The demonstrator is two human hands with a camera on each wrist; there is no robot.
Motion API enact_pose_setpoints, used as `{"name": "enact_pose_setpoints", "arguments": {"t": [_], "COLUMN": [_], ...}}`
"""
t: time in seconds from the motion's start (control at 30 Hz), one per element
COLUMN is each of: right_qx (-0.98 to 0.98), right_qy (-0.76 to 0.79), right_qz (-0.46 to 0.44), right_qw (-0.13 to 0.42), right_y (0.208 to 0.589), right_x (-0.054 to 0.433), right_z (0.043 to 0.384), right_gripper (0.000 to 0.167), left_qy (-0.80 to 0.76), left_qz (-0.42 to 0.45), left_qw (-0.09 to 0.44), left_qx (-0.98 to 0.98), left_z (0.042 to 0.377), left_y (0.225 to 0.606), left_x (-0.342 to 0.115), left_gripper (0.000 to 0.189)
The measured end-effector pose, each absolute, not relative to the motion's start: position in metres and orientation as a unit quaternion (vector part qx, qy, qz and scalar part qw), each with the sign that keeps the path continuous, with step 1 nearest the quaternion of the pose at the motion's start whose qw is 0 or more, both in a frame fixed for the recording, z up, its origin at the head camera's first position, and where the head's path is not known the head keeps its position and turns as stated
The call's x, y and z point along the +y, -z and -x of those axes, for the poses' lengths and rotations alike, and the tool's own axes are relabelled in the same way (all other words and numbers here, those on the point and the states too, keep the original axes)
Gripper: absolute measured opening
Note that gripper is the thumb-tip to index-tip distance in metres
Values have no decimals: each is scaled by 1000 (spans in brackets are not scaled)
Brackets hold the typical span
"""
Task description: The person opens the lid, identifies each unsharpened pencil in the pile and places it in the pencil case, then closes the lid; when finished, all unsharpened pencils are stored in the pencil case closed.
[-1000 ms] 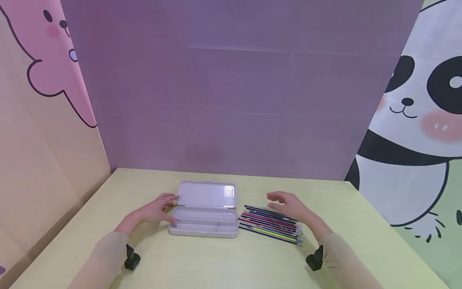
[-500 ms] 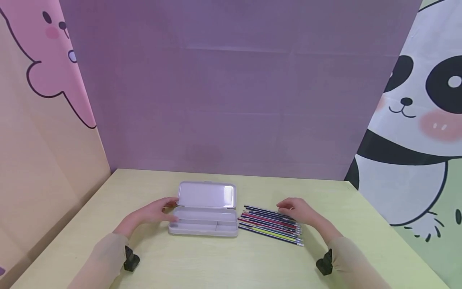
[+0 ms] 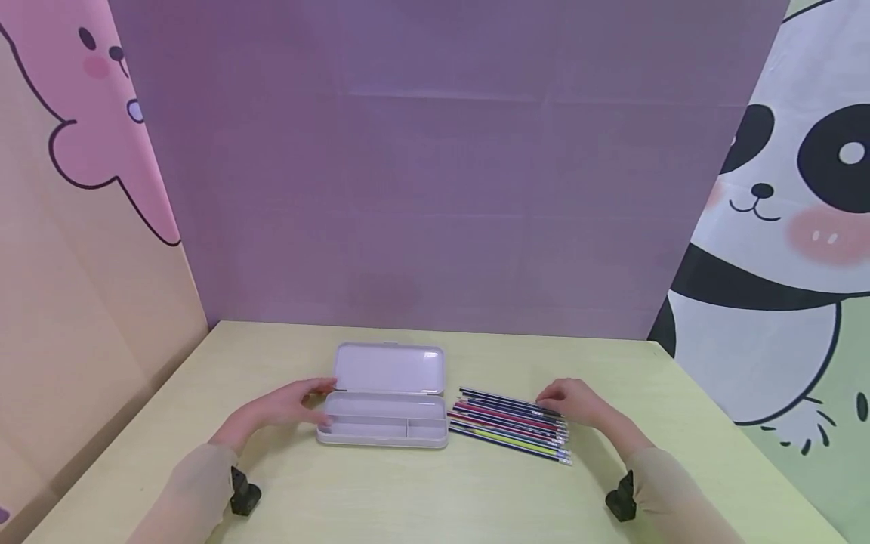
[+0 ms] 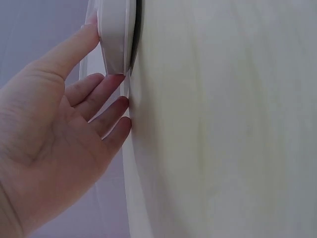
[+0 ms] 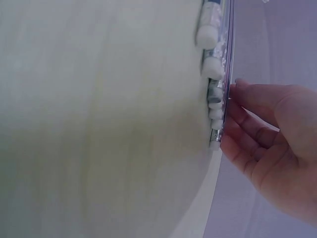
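Observation:
A pale lilac pencil case (image 3: 387,440) lies with its lid raised back, and no contents show in its compartments. My left hand (image 3: 282,404) holds the case's left end, the thumb over the rim and the fingers at its outer side; the left wrist view shows the thumb on the case's edge (image 4: 116,39). Right of the case lies a fanned row of pencils (image 3: 506,423), dark blue, red and yellow, white eraser ends toward the right. At the farthest pencils, my right hand (image 3: 573,400) pinches a dark pencil near its eraser end; the contact is partly hidden.
Everything rests on a light wooden table (image 3: 401,499). A purple backdrop (image 3: 435,174) stands behind its far edge. Cartoon-printed walls flank both sides, with a panda (image 3: 768,347) on the right. A small black camera (image 3: 245,493) sits on each wrist.
My right hand has come down and moved right along the pencils to their eraser ends, its fingers closing together. The left hand has stayed at the case's left end.

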State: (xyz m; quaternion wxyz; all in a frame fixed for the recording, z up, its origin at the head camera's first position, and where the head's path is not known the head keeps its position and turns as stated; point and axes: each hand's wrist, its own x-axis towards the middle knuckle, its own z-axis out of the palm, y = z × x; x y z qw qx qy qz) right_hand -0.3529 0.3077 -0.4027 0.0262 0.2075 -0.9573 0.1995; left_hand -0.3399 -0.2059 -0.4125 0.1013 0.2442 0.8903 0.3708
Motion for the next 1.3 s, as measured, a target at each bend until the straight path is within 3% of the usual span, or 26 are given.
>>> {"name": "enact_pose_setpoints", "arguments": {"t": [1.3], "right_qx": [-958], "right_qy": [-180], "right_qz": [-219], "right_qw": [46], "right_y": [393], "right_x": [312], "right_z": [349], "right_gripper": [4], "left_qy": [-367], "left_qz": [-244], "left_qw": [95], "left_qx": [893], "left_z": [337], "left_y": [412], "left_x": [-203], "left_gripper": [79]}}
